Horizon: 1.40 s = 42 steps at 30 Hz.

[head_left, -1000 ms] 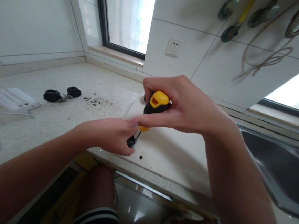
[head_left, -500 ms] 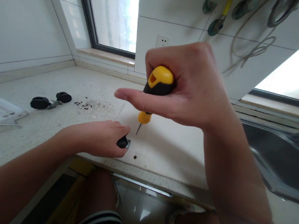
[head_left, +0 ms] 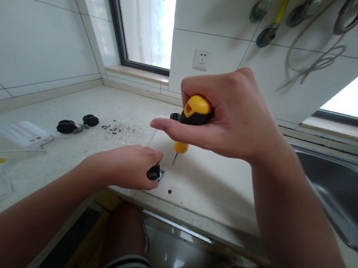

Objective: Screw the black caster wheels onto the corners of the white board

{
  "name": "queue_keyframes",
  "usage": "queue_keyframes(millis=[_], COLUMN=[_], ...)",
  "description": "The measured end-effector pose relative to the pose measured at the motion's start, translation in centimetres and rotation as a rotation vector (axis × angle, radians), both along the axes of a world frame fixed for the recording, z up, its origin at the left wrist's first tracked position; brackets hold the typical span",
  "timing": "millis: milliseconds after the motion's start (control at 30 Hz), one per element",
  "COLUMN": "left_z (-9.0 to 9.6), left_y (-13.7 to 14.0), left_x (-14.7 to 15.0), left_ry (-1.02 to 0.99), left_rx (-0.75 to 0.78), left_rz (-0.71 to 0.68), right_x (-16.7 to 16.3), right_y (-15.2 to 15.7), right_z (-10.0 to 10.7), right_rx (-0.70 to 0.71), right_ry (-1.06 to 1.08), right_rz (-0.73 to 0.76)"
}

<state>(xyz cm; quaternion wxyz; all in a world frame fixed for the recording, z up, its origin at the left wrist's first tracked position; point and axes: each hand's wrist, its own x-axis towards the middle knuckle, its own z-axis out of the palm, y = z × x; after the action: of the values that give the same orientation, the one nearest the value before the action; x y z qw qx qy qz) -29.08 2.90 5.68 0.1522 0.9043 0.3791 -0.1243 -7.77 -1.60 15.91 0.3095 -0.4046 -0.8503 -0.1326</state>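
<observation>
My right hand (head_left: 227, 113) is wrapped around a screwdriver (head_left: 197, 110) with a yellow and black handle, thumb stretched out along it. Its thin metal shaft points down and seems to end just above a white board (head_left: 213, 174). At the board's left end, my left hand (head_left: 130, 165) closes around a black caster wheel (head_left: 153, 172), whose metal plate shows at the fingertips against the board. A small round hole (head_left: 170, 191) lies in the board near its front edge. Part of another black object (head_left: 174, 116), apparently a caster, shows behind the screwdriver handle.
Two black caster wheels (head_left: 66, 127) lie on the speckled counter (head_left: 85, 97) at left, beside dark crumbs (head_left: 120, 128). A white plastic item (head_left: 27, 133) and a cable (head_left: 8, 182) lie further left. A steel sink (head_left: 341, 192) is at right; a wall socket (head_left: 201, 59) is behind.
The view has shifted, so the scene sits further right and slightly lower. Both hands keep nearly the same places over the board. The black object behind the screwdriver handle now shows.
</observation>
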Motion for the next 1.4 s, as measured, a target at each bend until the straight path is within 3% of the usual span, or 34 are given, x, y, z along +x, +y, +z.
queue_keyframes(millis=[133, 233, 300, 367, 400, 467, 633, 867, 967, 1067, 1133, 1400], left_z=[1.2, 1.2, -0.1, -2.2, -3.4, -5.5, -8.0, -7.9, -6.4, -4.4, -3.4, -2.5], left_y=[1.7, 5.3, 8.5, 11.3, 12.4, 13.9, 14.2, 13.4, 12.9, 11.4, 10.0, 6.6], left_x=[-1.4, -3.5, -5.2, -6.9, -7.6, -8.8, -9.5, -9.2, -8.1, -5.7, -3.9, -0.8], left_ry=[-0.043, -0.133, -0.207, -0.141, -0.08, -0.01, -0.013, -0.115, -0.395, -0.83, -1.009, -1.218], left_rx=[-0.098, -0.128, 0.086, 0.335, 0.398, 0.398, 0.399, 0.434, 0.33, 0.051, -0.105, -0.401], left_rz=[0.018, 0.094, 0.258, 0.517, 0.625, 0.712, 0.741, 0.673, 0.618, 0.53, 0.463, 0.346], right_x=[0.1, 0.2, 0.4, 0.5, 0.5, 0.6, 0.8, 0.9, 1.3, 1.9, 2.3, 2.6], right_y=[-0.2, -0.5, -0.7, -0.8, -0.9, -1.0, -1.3, -1.2, -1.1, -0.8, -0.6, -0.3], right_z=[0.2, 0.5, 0.7, 0.8, 0.9, 1.0, 1.2, 1.3, 1.4, 1.4, 1.4, 1.0], right_rx=[0.008, 0.028, 0.036, 0.043, 0.047, 0.057, 0.067, 0.06, 0.098, 0.183, 0.26, 0.467], right_ry=[-0.01, -0.004, 0.002, 0.011, 0.016, 0.017, -0.018, 0.018, 0.058, 0.151, 0.233, 0.424], right_rz=[-0.017, -0.03, -0.04, -0.055, -0.064, -0.081, -0.112, -0.112, -0.108, -0.129, -0.125, -0.044])
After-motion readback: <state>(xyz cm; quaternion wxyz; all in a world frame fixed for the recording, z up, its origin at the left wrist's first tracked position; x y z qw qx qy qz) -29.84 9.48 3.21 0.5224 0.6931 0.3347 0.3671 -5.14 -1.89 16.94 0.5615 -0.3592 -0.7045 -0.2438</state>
